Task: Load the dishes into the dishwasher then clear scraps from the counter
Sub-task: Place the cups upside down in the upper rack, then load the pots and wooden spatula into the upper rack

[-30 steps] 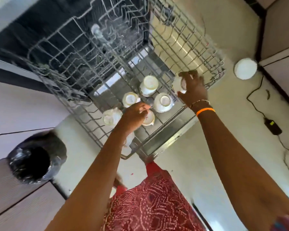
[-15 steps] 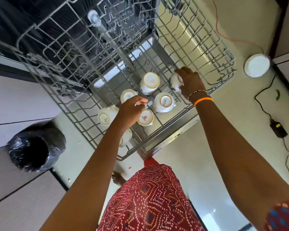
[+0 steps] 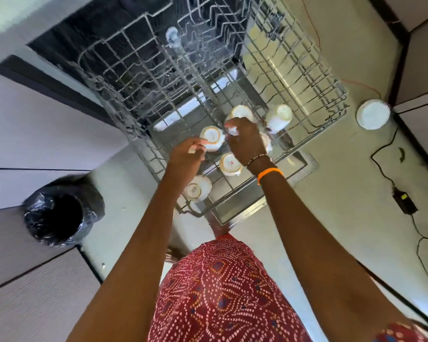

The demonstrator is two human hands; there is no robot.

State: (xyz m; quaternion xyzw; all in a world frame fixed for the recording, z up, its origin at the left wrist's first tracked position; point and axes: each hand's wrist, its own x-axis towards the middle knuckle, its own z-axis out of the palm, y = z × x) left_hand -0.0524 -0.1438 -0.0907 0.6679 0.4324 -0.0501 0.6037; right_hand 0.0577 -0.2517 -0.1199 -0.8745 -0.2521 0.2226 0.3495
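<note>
The dishwasher's wire rack (image 3: 314,77) is pulled out, and several white cups stand upside down in its near corner. My left hand (image 3: 187,155) hovers with loosely curled fingers beside one cup (image 3: 211,138) and holds nothing. My right hand (image 3: 245,141) reaches over the middle of the group and covers a cup (image 3: 266,144). Its fingertips lie at the near edge of another cup (image 3: 240,112); blur hides whether they grip it. A cup on the right (image 3: 279,117), one near my wrists (image 3: 230,164) and the nearest one (image 3: 198,188) stand free.
The open dishwasher door (image 3: 260,206) lies under the rack. A bin lined with a black bag (image 3: 57,215) stands on the floor at left beside the cabinets. On the floor at right are a white round lid-like object (image 3: 373,114) and a black cable with its adapter (image 3: 405,202).
My right hand let go of the rightmost cup and moved left over the middle cups. My left hand came off the cup it held and moved left. The view shifted slightly.
</note>
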